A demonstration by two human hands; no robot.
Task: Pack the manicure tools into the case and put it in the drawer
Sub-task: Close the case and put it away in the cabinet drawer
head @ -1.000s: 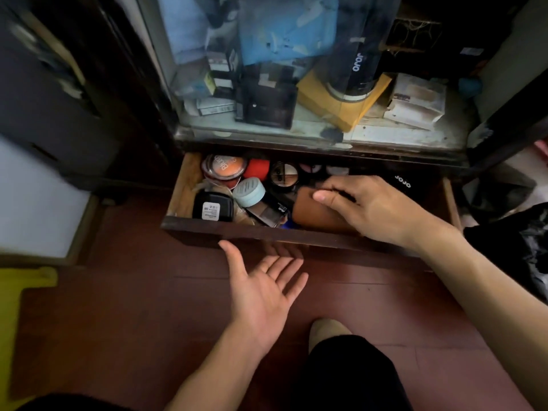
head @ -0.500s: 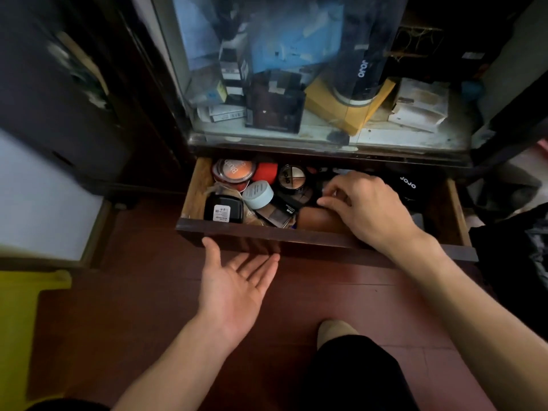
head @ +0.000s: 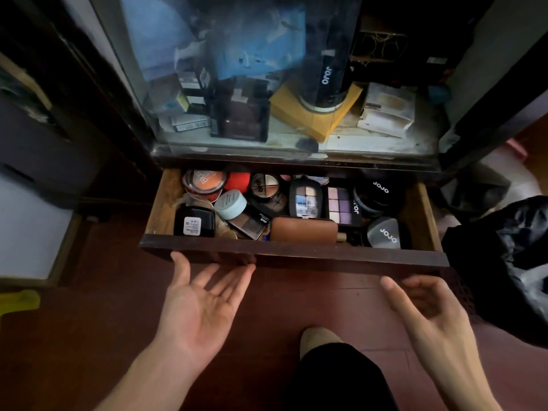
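The brown manicure case (head: pixel 304 229) lies closed inside the open wooden drawer (head: pixel 293 253), near its front wall and among cosmetics. My left hand (head: pixel 201 304) is palm up just below the drawer's front, fingertips at its lower edge, holding nothing. My right hand (head: pixel 427 310) hovers below the drawer's right end, fingers loosely curled and apart, also empty. Neither hand touches the case.
The drawer holds a blush compact (head: pixel 204 180), a pale blue jar (head: pixel 230 204), eyeshadow palettes (head: pixel 341 205) and black round jars (head: pixel 384 232). Above is a glass-fronted cabinet shelf (head: pixel 267 143) with boxes. A black bag (head: pixel 510 262) sits at right, my knee (head: pixel 335 375) below.
My right hand has let go of the brown case and pulled out of the drawer to below its front. The case now rests in the drawer. My left hand stays under the front edge.
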